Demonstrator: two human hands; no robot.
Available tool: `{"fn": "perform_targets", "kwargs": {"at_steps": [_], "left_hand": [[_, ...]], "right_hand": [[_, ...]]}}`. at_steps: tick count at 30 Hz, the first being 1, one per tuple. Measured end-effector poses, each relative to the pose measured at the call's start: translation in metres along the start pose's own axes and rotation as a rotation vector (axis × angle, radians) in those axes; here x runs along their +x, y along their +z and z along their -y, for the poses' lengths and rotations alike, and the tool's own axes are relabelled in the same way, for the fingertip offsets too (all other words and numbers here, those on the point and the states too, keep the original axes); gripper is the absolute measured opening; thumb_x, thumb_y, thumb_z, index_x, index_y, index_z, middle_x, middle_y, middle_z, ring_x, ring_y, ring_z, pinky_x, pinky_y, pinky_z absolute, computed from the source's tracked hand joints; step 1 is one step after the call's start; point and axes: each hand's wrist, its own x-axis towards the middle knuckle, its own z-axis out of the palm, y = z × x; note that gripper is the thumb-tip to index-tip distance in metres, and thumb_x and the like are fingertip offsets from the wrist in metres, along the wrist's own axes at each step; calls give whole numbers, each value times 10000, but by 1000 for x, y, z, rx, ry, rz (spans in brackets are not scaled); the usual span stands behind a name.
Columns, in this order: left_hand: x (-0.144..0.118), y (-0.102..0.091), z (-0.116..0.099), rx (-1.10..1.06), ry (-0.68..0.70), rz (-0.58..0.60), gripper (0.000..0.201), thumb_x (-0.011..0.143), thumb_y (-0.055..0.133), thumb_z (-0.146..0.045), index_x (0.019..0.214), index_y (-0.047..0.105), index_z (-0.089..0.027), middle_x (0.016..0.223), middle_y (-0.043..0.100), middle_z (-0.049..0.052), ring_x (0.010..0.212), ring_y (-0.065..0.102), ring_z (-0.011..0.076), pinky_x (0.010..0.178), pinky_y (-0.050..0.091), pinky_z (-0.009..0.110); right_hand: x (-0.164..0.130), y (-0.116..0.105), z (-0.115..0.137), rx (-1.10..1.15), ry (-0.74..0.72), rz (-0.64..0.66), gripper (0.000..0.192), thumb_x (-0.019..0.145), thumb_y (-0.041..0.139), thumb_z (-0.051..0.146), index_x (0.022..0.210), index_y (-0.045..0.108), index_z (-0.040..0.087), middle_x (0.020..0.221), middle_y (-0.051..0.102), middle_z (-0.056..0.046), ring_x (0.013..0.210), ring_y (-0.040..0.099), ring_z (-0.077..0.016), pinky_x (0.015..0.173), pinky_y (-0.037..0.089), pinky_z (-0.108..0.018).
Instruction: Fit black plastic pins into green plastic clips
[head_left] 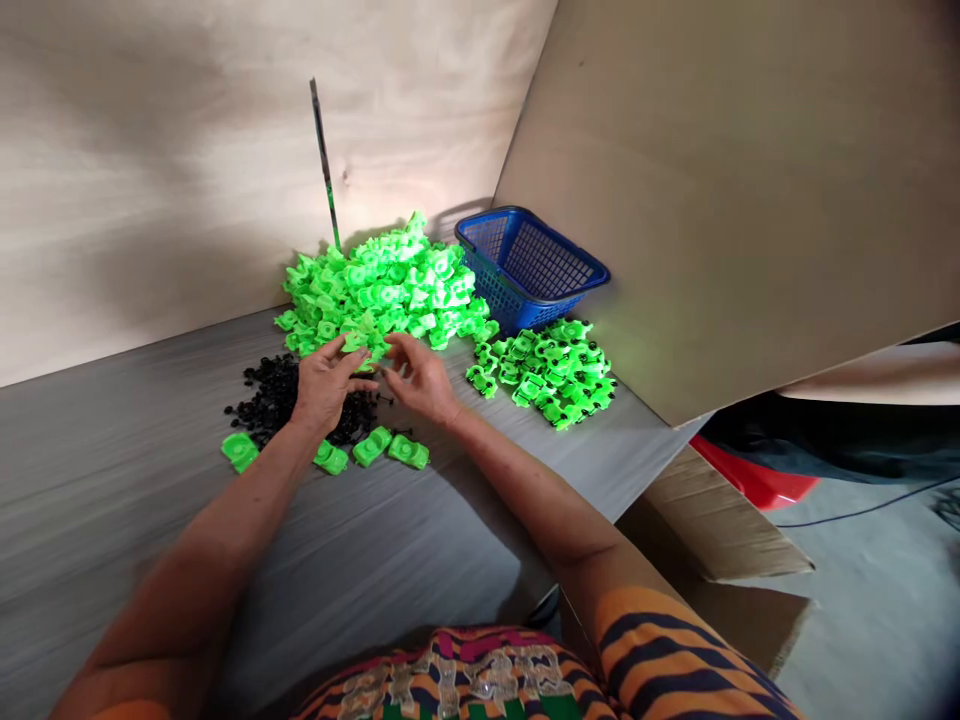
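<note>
From the head camera, both bare forearms reach forward over a grey desk [112, 480]; the left hand [324, 385] has its fingers curled round a small green plastic piece [360, 345], pinched between thumb and fingertips at the near edge of the big heap of green pieces [379, 285]; the right hand [420, 378] sits just beside it, fingers loosely spread and half open, fingertips at the same piece, though whether its grip actually has hold of anything cannot be told; under and behind the left hand lies a pile of small black parts [274, 395]; a row of single green pieces [371, 448] lies on the desk near the wrists; to the right, a smaller group of green pieces fitted with black parts [547, 372] lies in front of a blue basket [525, 265], which stands tilted against a cardboard sheet [750, 180]; a thin upright strip [324, 160] leans on the plywood wall behind the heap.
</note>
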Motion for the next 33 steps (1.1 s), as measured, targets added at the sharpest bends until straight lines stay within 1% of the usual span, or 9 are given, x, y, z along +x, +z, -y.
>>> {"fn": "perform_targets", "kwargs": {"at_steps": [2,4,7,11,14,18,22,28,33], "left_hand": [[2,-1,0,20,-18,4,465,577,890,-313,956,699,-124,713,672,-11,611,707,163,510,592,249],[2,-2,0,36,-37,3,482,623,850,-268,1057,693,-128,704,657,-23,621,724,175,537,621,275],[3,-4,-1,37,-81,4,533,655,801,-222,1162,666,-132,713,669,-20,663,747,199,566,647,310],[4,-9,-3,-14,-117,120,500,652,790,-227,1133,680,-148,823,731,27,821,769,240,656,673,364],[6,-13,-3,-56,-132,210,501,668,782,-227,1155,688,-157,876,753,59,893,765,248,718,672,383],[9,-16,2,-75,-176,261,515,699,783,-220,1201,686,-151,903,766,89,908,756,248,772,663,420],[8,-15,9,-63,-187,331,519,722,812,-250,1220,693,-166,928,756,84,938,737,231,792,654,400],[-1,-10,14,-39,-183,405,512,697,869,-311,1170,729,-175,821,665,10,786,651,148,748,653,350],[-4,-7,16,-20,-187,429,542,666,886,-345,1159,739,-175,851,665,23,750,616,140,688,634,319]], "right_hand": [[-5,-5,-7,-37,117,84,149,886,595,195,1017,657,159,811,637,0,701,538,-116,659,416,-225],[-10,-7,-9,-112,159,249,44,864,642,197,876,657,157,722,597,21,674,512,-114,647,369,-223],[-14,-4,0,-262,121,411,49,876,641,186,873,679,154,803,641,-22,734,541,-139,676,358,-243],[-14,2,8,-363,64,452,149,898,556,125,886,702,145,896,672,-86,812,581,-174,719,385,-268],[-13,1,-2,-262,59,371,167,832,555,64,826,696,153,807,662,-50,751,568,-157,702,387,-257],[-8,-17,-19,-62,160,111,154,803,553,81,765,670,175,678,611,16,642,516,-124,652,382,-240],[-4,-34,-14,58,151,-97,107,840,563,168,834,668,188,730,632,7,667,533,-132,657,421,-250],[-11,-30,14,63,16,-129,131,876,508,148,857,622,208,758,613,-7,748,567,-152,712,453,-270],[-14,-25,16,-12,-67,-155,151,920,498,156,835,613,203,796,603,-24,773,565,-155,727,455,-272]]}}
